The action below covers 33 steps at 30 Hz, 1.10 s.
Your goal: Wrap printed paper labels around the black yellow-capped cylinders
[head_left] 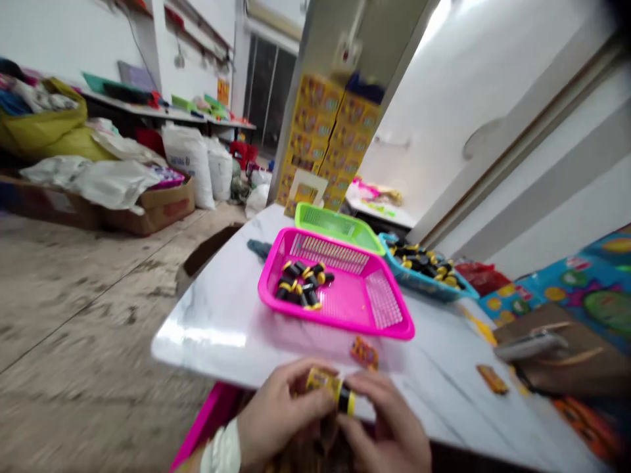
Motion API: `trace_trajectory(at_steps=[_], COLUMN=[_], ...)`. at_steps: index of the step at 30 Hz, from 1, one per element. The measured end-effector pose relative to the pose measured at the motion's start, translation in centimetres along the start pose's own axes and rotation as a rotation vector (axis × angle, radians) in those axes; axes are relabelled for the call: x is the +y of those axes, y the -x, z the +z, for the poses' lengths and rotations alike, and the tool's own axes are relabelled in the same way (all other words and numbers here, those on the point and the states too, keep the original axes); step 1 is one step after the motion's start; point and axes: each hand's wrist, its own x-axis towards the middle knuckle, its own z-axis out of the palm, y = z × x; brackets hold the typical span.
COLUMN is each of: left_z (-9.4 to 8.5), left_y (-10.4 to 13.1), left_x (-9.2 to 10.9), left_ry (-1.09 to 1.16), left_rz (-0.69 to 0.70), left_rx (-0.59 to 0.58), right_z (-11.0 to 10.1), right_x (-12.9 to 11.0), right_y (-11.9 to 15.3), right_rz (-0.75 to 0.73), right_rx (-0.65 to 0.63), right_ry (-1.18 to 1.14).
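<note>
In front of the table edge, my left hand (pixel 290 404) is closed on the yellow printed piece (pixel 320 380) at one end of a small black-and-yellow cylinder (pixel 346 399). I cannot make out whether that piece is a wrapper or a label. My right hand (pixel 384 420) grips the cylinder's other end, its thumb and fingers round it. Just beyond my fingers, an orange printed packet (pixel 365 353) lies on the white marbled table (pixel 211 335). Behind it, a pink basket (pixel 340 322) holds several similar black-and-yellow cylinders (pixel 302 284), gathered at its left side.
A green basket (pixel 340 226) stands behind the pink one. To its right, a blue basket (pixel 434 292) is piled with cylinders. Another small packet (pixel 491 380) lies at right, near a cardboard box (pixel 557 355). White sacks (pixel 190 164) and cartons (pixel 148 210) stand on the floor at left.
</note>
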Motion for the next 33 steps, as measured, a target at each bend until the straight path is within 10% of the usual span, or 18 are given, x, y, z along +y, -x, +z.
trace_trajectory(at_steps=[6, 18, 25, 33], left_z=[0.2, 0.5, 0.5, -0.4], left_y=[1.0, 1.6, 2.2, 3.1], left_x=[0.1, -0.5, -1.7, -4.2], left_ry=[0.034, -0.169, -0.611, 0.017], left_rz=[-0.018, -0.104, 0.369, -0.194], left_rx=[-0.029, -0.004, 0.028, -0.018], right_z=[-0.8, -0.8, 1.6, 0.8], right_x=[0.4, 0.0, -0.6, -0.1], right_y=[0.9, 1.0, 3.0, 3.1], right_rz=[0.005, -0.077, 0.593, 0.575], right_rx=[-0.179, -0.135, -0.069, -0.325], right_ry=[-0.042, -0.026, -0.574, -0.695])
